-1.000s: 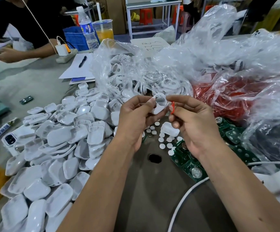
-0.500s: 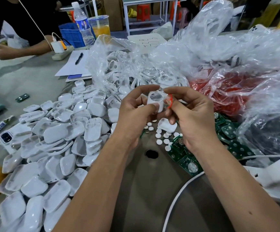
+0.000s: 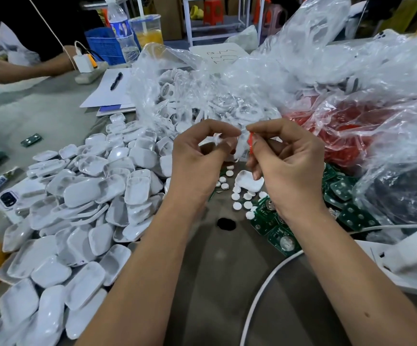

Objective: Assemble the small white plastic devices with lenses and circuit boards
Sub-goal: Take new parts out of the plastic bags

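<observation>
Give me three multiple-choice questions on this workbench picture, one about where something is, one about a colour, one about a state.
1. Where is the pile of white shells?
A. by the left arm
B. by the right arm
C. inside a bag

2. What colour is the small piece in the right hand?
A. blue
B. red
C. yellow

3. How is the left hand?
A. flat on the table
B. hanging idle
C. gripping a white part

Answers: 1 A, the shells spread left of that arm. 2 B, it shows red at the fingertips. 3 C, fingers curl round it.
</observation>
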`<action>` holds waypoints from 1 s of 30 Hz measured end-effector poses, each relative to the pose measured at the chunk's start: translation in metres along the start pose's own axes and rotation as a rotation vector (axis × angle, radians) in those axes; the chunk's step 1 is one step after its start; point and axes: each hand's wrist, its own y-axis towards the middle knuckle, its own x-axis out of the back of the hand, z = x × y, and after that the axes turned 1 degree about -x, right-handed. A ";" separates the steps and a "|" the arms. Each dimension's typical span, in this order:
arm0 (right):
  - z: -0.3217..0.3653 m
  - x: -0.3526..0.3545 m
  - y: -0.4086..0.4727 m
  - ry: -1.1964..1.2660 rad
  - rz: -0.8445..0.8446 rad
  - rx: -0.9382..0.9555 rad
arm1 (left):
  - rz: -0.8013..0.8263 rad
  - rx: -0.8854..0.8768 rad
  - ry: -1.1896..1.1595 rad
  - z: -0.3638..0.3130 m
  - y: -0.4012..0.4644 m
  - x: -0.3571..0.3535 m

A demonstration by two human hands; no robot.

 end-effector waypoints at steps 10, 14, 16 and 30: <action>-0.003 0.001 0.000 -0.054 -0.049 0.001 | 0.043 -0.064 0.050 -0.002 -0.005 -0.004; -0.004 0.002 0.001 -0.062 -0.057 0.005 | 0.055 -0.064 0.064 -0.001 -0.005 -0.004; -0.004 0.001 0.000 -0.058 -0.049 0.007 | 0.052 -0.064 0.063 0.000 -0.004 -0.003; -0.007 0.002 0.001 -0.066 -0.013 -0.097 | 0.103 0.004 0.037 0.003 -0.003 0.000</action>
